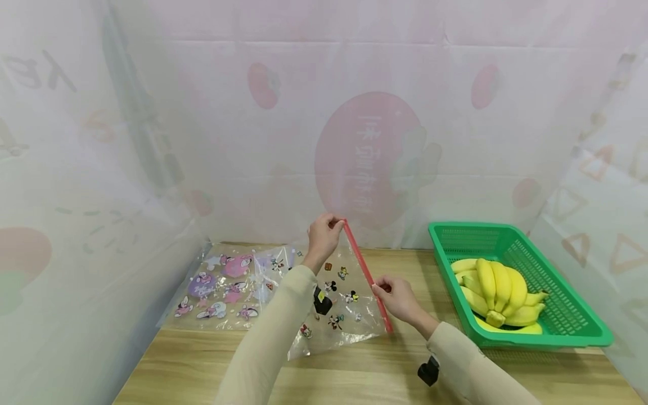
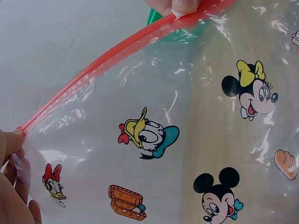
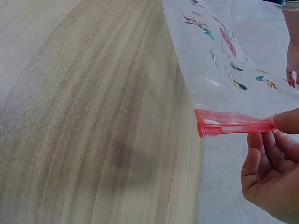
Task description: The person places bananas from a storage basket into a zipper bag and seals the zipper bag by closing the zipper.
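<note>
A clear zip bag [image 1: 331,315] printed with cartoon figures is raised off the table along its red zip strip [image 1: 360,260]. My left hand [image 1: 324,236] pinches the far upper corner, at one end of the strip. Lower down the same strip, my right hand [image 1: 397,298] pinches it between thumb and fingers. A small white piece, likely the slider [image 2: 176,14], shows under the right thumb in the left wrist view. In the right wrist view, the strip's near end [image 3: 210,128] sticks out past the right fingers. The bag looks flat, with nothing visible inside.
Another clear bag [image 1: 217,292] with pink and purple prints lies flat on the left of the wooden table [image 1: 349,377]. On the right stands a green basket [image 1: 516,339] with several yellow bananas [image 1: 498,287]. Printed white sheeting [image 1: 304,73] walls the back and sides.
</note>
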The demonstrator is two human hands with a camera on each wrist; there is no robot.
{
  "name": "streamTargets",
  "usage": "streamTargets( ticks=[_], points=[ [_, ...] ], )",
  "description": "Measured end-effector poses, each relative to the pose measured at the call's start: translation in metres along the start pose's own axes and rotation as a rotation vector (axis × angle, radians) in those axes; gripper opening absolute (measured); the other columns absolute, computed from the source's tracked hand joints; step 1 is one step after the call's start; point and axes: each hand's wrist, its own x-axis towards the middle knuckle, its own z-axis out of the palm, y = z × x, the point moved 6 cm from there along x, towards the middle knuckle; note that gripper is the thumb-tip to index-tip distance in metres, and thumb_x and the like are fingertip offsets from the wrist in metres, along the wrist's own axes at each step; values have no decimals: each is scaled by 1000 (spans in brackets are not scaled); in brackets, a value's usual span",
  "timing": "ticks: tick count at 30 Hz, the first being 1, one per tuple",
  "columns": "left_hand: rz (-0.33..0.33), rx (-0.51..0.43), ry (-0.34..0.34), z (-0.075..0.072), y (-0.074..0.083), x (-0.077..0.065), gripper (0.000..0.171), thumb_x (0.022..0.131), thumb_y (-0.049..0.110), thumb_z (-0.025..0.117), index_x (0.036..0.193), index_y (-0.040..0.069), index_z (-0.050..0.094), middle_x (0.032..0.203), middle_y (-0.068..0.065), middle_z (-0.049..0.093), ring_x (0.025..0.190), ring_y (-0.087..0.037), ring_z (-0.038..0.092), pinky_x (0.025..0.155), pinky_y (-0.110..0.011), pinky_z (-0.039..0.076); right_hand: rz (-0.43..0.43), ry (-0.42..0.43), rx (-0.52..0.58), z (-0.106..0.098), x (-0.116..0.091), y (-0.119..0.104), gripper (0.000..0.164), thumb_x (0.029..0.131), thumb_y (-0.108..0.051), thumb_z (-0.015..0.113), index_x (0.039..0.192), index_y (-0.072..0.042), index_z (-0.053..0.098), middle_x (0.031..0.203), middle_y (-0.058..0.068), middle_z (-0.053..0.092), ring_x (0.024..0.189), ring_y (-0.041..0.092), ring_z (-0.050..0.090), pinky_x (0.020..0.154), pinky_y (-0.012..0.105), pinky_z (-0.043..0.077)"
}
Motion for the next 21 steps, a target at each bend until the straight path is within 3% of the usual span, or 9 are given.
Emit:
streamTargets(
  ticks=[21],
  points=[
    [22, -1, 43, -8, 6, 3, 12, 92, 22, 64, 88, 13, 70, 82, 1, 61, 75, -16, 55, 94, -45, 31, -41, -98, -50, 1, -16, 8, 9, 91, -7, 61, 84, -4, 64, 70, -1, 58, 61, 10, 51, 52, 24, 44]
  ],
)
